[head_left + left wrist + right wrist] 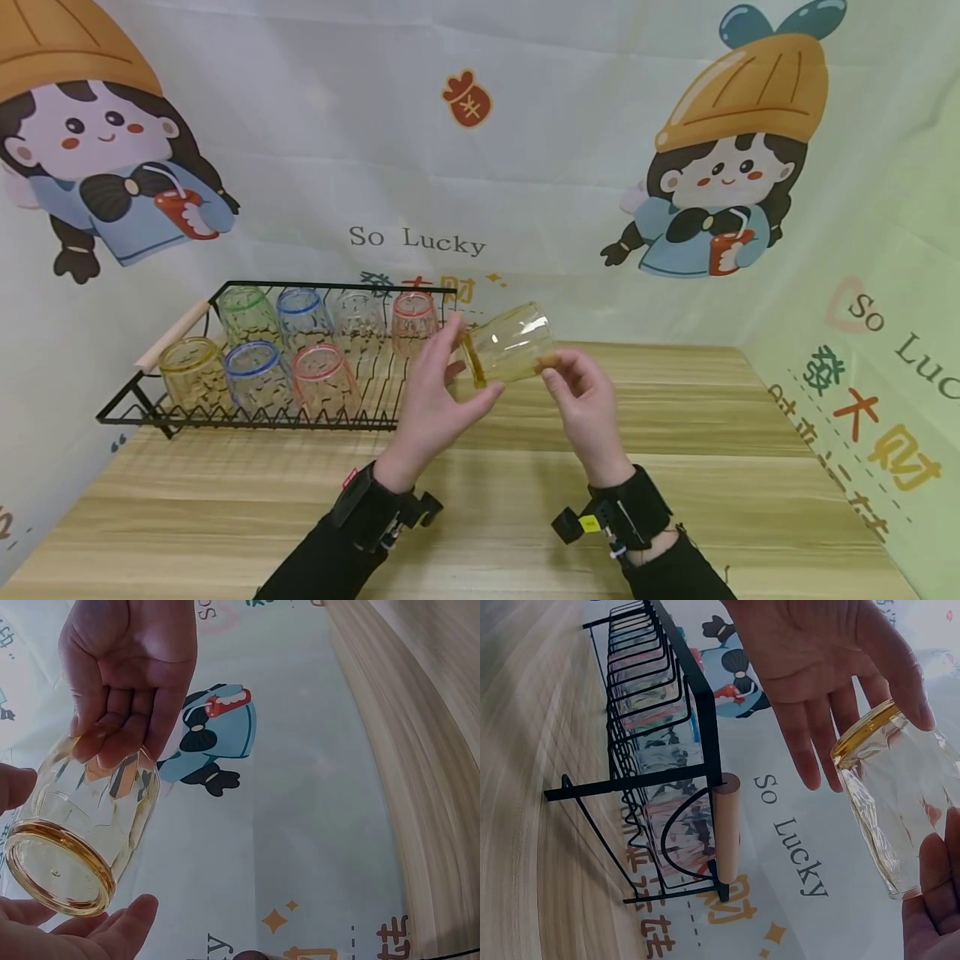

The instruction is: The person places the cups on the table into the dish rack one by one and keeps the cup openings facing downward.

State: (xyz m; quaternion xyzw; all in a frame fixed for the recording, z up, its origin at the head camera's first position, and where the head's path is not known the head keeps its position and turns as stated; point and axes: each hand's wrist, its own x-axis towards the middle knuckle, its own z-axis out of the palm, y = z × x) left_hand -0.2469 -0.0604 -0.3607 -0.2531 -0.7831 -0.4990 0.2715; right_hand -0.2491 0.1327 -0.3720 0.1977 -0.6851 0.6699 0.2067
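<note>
A clear yellow drinking glass (517, 337) is held tilted above the table, its thick amber base to the left. My right hand (587, 408) pinches its rim end between thumb and curled fingers, as the left wrist view shows. My left hand (435, 387) is spread at the base end, thumb at the lower edge and straight fingers at the far side. In the right wrist view the left thumb (907, 682) overlaps the amber base (866, 733). Nothing shows inside the glass.
A black wire dish rack (285, 425) with a wooden handle (174, 336) stands at the left. It holds two rows of glasses, including a green glass (251, 317), a blue-ringed glass (258, 379) and a red-ringed glass (326, 383). A printed cloth (555, 183) hangs behind the wooden table (712, 492).
</note>
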